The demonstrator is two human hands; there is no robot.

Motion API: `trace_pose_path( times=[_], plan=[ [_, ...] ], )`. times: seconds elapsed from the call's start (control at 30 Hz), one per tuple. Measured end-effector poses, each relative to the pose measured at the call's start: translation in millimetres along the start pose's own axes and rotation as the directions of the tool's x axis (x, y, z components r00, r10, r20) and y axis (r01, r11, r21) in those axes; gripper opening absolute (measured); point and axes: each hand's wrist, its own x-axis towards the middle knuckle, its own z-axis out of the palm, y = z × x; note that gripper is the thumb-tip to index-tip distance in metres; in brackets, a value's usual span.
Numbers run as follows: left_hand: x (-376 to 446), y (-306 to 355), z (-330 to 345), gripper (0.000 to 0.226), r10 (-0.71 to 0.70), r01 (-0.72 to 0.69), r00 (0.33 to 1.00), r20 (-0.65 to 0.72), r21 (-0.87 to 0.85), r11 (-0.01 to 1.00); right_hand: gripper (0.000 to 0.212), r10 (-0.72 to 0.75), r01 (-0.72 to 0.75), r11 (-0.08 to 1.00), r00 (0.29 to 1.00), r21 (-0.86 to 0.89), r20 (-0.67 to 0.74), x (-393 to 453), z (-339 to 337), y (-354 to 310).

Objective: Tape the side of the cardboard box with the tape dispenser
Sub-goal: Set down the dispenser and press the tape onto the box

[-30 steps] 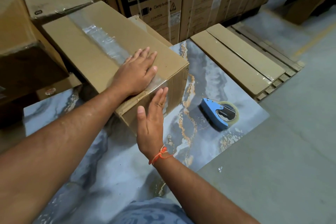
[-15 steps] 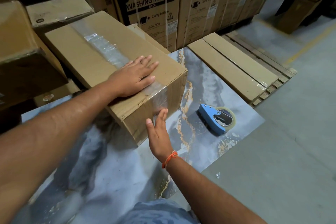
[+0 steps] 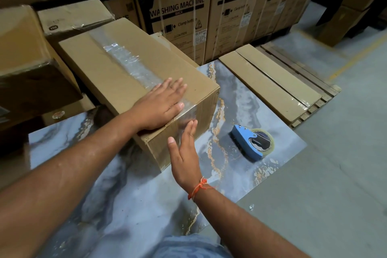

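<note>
A brown cardboard box (image 3: 117,73) lies on a marbled grey-blue sheet (image 3: 134,205). Clear tape (image 3: 134,65) runs along its top and folds over the near end face. My left hand (image 3: 161,104) rests flat on the box top, fingers spread over the tape near the edge. My right hand (image 3: 185,153), with an orange thread at the wrist, is held flat against the taped end face, fingers pointing up. The blue tape dispenser (image 3: 251,142) lies on the sheet to the right of the box, untouched.
Large washing-machine cartons (image 3: 209,12) stand behind. More brown boxes (image 3: 27,52) crowd the left. Flat wrapped cardboard packs (image 3: 272,81) sit on a wooden pallet at right. Grey concrete floor (image 3: 335,184) spreads to the right.
My right hand slid down the taped end face, then came back up it. My left hand stayed flat on the box top. The dispenser did not move.
</note>
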Motion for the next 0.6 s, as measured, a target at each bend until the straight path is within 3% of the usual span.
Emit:
trace_pose_path(
  times=[0.23, 0.43, 0.53, 0.6],
  plan=[
    [0, -1, 2, 0.081, 0.042, -0.043, 0.999, -0.026, -0.018, 0.999, 0.078, -0.013, 0.014, 0.999, 1.0, -0.053, 0.007, -1, -8, 4],
    [13, 36, 0, 0.067, -0.08, 0.061, 0.986, -0.148, -0.131, 0.99, 0.074, 0.0, -0.008, 0.991, 0.998, -0.131, -0.061, -3, -69, 33],
    [17, 76, 8, 0.056, -0.005, -0.06, 0.967, -0.256, -0.246, 0.967, 0.049, -0.009, -0.028, 0.972, 0.988, -0.234, -0.156, 7, -121, 61],
    [19, 105, 22, 0.04, 0.062, -0.198, 0.91, -0.411, -0.297, 0.934, 0.036, -0.002, -0.061, 0.953, 0.978, -0.298, -0.208, 17, -156, 85]
  ],
)
